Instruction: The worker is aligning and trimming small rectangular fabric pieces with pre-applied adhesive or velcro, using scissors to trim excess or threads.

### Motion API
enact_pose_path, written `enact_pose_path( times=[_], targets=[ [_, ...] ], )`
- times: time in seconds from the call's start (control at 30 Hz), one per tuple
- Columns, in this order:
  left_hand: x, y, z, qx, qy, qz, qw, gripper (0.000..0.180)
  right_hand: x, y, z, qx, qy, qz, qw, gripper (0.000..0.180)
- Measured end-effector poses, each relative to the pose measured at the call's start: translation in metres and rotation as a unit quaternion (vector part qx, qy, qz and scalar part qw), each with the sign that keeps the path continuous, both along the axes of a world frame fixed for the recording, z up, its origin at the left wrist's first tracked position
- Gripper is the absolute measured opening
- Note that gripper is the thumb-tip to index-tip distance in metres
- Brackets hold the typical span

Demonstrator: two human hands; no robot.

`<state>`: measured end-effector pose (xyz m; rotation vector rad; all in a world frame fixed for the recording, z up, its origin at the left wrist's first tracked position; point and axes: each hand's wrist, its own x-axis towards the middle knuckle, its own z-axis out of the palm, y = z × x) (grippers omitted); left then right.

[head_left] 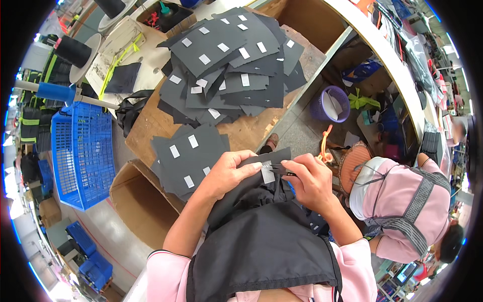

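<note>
In front of my chest, my left hand (232, 173) is closed on a dark grey fabric piece (251, 186), with the thumb pressed on top. A silvery-white patch (267, 172) is on the piece, between my two hands. My right hand (308, 181) is closed around a small dark tool (279, 169) that looks like thread snips. Its tip is at the patch's right edge; the fingers hide most of it. Beyond my left hand lies a smaller stack of grey pieces (186, 151) with white patches. Farther off is a large, untidy pile of similar pieces (229, 65).
The piles rest on a wooden board (143, 132). An open cardboard box (136, 204) and a blue plastic crate (83, 156) stand at left. A purple basket (329, 103) is beyond the board. At right, close by, a co-worker in pink (402, 201) bends over.
</note>
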<state>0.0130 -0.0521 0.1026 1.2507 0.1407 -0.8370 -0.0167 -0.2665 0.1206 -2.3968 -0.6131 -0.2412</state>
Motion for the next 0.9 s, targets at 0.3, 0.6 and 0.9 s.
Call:
enact_pose_path(
  times=[0.3, 0.6, 0.9],
  targets=[
    [0.0, 0.004, 0.008, 0.012, 0.017, 0.002, 1.0, 0.008, -0.001, 0.007, -0.009, 0.015, -0.013, 0.024, 1.0, 0.036],
    [-0.001, 0.003, 0.007, 0.045, -0.011, -0.008, 0.999, 0.007, -0.004, 0.008, -0.011, 0.009, -0.038, -0.005, 0.999, 0.034],
    [0.005, 0.013, 0.008, 0.025, -0.036, 0.123, 0.991, 0.011, -0.003, 0.011, -0.022, 0.238, 0.13, -0.135, 0.953, 0.026]
  ],
)
